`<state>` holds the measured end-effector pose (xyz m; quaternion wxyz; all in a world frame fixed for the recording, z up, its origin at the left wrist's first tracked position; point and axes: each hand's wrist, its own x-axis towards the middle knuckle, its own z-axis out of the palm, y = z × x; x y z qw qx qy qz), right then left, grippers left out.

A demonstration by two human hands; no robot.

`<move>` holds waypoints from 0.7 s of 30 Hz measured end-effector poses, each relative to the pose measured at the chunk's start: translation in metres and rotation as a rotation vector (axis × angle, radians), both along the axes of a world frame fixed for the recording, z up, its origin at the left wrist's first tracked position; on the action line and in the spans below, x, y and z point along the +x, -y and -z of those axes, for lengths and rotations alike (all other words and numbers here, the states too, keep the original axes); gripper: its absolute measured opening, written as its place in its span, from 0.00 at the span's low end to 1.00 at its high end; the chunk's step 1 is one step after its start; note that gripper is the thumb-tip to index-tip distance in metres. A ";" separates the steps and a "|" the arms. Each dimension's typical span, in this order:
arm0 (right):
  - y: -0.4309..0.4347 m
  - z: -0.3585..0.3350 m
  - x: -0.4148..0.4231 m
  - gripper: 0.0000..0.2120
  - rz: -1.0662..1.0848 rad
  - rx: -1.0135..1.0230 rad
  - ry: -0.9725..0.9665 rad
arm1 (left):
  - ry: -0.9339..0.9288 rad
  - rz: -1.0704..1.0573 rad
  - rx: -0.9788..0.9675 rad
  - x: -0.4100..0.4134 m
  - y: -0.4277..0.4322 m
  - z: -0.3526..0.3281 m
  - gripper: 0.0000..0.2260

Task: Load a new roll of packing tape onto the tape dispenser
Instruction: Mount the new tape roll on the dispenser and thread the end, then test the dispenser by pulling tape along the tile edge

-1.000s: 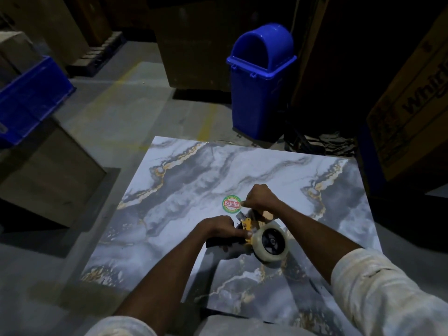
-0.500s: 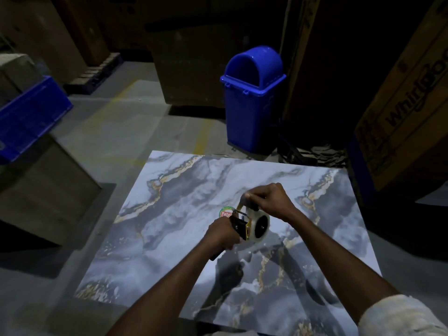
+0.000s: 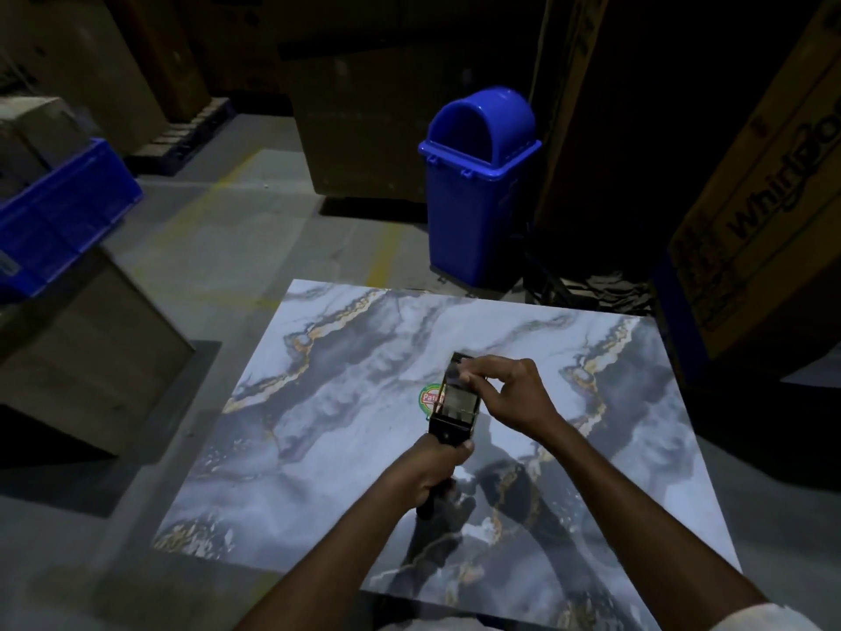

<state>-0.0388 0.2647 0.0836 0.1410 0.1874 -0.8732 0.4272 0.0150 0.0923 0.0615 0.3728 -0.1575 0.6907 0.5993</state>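
Note:
A black tape dispenser [image 3: 455,405] is held above the marble-patterned table top [image 3: 346,403], its head pointing away from me. My left hand [image 3: 432,466] is closed around its black handle. My right hand [image 3: 509,396] pinches something at the dispenser's top right, seemingly the tape end or front flap; blur hides which. The roll shows only as a pale clear band on the dispenser, seen edge-on. A round green and red sticker [image 3: 427,397] on the table is partly hidden behind the dispenser.
A blue swing-lid bin [image 3: 478,184] stands on the floor beyond the table's far edge. A blue crate [image 3: 54,220] rests on a cardboard box at left. A large printed carton [image 3: 764,211] leans at right. Dark boxes line the back.
The dispenser has turned from side-on, with the roll's face visible, to edge-on with its head pointing away. My right hand has shifted onto its top right. The camera view has tilted.

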 end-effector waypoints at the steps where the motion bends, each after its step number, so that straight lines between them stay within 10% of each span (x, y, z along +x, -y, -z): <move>1: 0.004 0.000 0.004 0.04 0.012 0.005 -0.057 | -0.047 0.006 -0.003 0.003 0.000 0.001 0.02; 21: 0.029 -0.030 0.031 0.03 0.117 -0.016 -0.366 | -0.099 -0.041 -0.107 -0.007 0.013 0.032 0.09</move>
